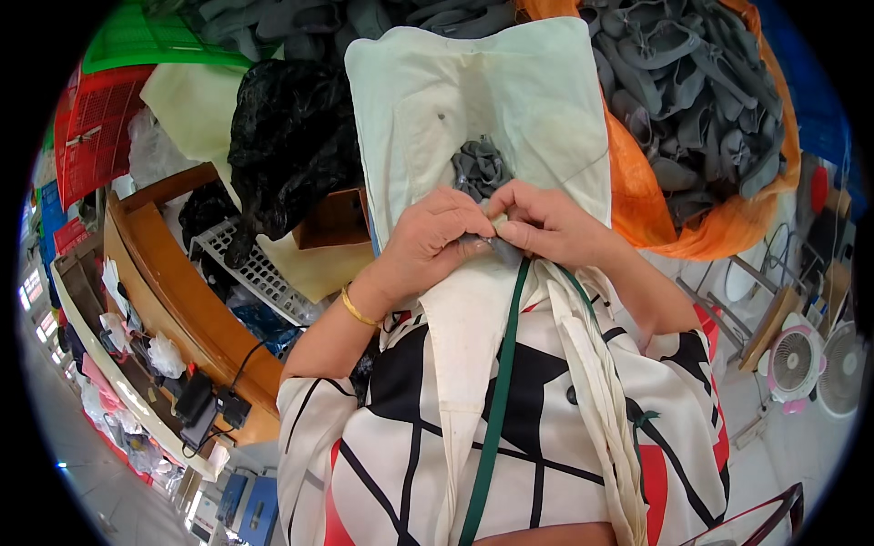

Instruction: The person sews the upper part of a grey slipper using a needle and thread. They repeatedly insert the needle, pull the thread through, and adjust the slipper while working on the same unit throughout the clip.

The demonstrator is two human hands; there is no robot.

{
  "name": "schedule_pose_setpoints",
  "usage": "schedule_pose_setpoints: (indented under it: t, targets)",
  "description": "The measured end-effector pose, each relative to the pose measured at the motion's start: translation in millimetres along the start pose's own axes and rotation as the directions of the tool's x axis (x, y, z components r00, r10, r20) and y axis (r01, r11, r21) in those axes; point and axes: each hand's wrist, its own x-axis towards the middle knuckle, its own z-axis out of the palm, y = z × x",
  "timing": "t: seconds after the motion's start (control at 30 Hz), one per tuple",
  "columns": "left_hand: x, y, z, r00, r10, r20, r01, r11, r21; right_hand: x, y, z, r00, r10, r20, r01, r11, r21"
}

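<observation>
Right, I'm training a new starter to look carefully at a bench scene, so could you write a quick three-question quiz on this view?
1. Multiple choice: what colour is the large bag holding the heap of gray pieces at the upper right?
a) green
b) orange
c) black
2. True or false: the crumpled black plastic bag lies to the left of the pale cloth.
3. Fill in: the left hand and right hand are close together at the fingertips, and the gold bangle circles the ____ wrist.

Key: 1 b; 2 true; 3 left.
</observation>
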Motion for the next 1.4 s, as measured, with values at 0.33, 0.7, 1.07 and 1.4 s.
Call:
schedule_pose_setpoints:
  t: [0.33,0.7,1.07,1.4]
  targets:
    - [2.9,6.5,5.6,0.953,-0.303,-0.01,0.303,0.953,-0.024,6.4,-6.2,8.5,0.971,-0.153,-0.186,0.093,0.95,-0.299]
    - [3.2,3.9,7.5,0.935,-0.348,-0.063,0.346,0.937,-0.039,10.6,-23.7,23.8,0.674,-0.735,0.074,0.495,0.375,-0.784]
    - [7.6,-12.3,-21.6,0.964,0.184,-0.192,-0.038,0.809,0.586,-65.4,-21.4,-92.0,0.594,-0.081,-0.801,0.648,0.637,0.416]
    - [11.5,-17.9,-34.4,0.956,0.201,-0.215,-0.03,0.792,0.609,-209.1,40.9,-255.7,-0.329,0.045,-0.943,0.767,0.596,-0.239]
